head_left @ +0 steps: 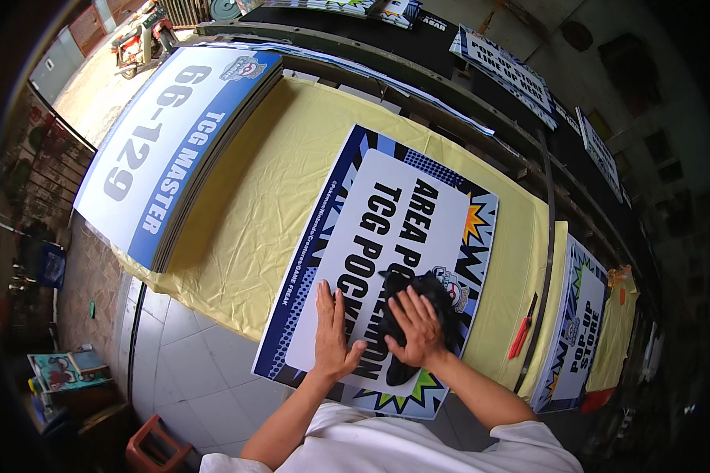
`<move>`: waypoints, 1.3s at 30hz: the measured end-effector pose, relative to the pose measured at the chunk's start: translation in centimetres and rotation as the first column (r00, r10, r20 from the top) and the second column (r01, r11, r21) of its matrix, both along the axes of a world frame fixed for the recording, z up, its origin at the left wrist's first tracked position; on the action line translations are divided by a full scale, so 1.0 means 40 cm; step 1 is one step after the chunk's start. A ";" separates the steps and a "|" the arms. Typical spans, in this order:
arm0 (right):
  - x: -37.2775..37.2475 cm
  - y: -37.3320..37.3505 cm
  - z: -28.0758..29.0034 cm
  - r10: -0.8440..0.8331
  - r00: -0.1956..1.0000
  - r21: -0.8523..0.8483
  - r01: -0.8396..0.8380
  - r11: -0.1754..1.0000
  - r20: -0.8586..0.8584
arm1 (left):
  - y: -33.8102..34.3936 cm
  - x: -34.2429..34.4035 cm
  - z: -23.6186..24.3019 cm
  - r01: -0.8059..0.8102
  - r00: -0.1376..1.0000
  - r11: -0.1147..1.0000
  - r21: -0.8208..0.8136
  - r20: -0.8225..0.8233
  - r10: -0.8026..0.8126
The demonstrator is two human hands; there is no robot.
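Right hand [416, 325] spread over a black cloth [448, 315], not clenched; left hand [335, 339] open, flat on the sign [339, 260], centre of the frame. For an even wipe, we judge, we should brace the sign with the left palm and press the cloth lightly. We note the yellow-covered counter [237, 229], a sign stack [173, 142] upper left, and floor tiles [205, 374] lower left.
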State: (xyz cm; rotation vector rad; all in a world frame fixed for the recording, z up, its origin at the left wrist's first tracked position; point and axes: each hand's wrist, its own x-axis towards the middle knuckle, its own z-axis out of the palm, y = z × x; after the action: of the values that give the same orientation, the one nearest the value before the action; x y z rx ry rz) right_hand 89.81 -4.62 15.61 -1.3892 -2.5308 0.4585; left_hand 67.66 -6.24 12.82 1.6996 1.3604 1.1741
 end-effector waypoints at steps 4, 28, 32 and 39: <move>0.180 0.418 -0.064 -0.485 0.874 0.357 0.443 0.822 0.032 | 0.003 0.014 0.008 0.038 0.999 0.999 0.009 0.016 -0.038; -0.393 0.295 -0.066 0.255 0.963 0.215 -0.232 0.949 -0.084 | -0.210 0.076 0.056 0.040 0.712 0.980 -0.197 -0.682 -0.166; -0.362 0.286 -0.045 0.530 0.842 0.110 -0.520 0.847 -0.100 | -0.218 0.080 0.035 0.045 0.746 0.981 -0.189 -0.647 -0.159; -0.114 0.789 -0.113 -0.602 0.797 0.377 0.544 0.749 0.045 | -0.216 0.080 0.057 0.091 0.756 0.982 -0.167 -0.631 -0.177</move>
State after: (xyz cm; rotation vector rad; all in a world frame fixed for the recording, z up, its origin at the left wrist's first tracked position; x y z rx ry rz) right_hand 85.26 26.95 11.09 -1.9933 -1.9773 -0.2224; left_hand 70.85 -14.86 15.10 2.1694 1.6192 0.3935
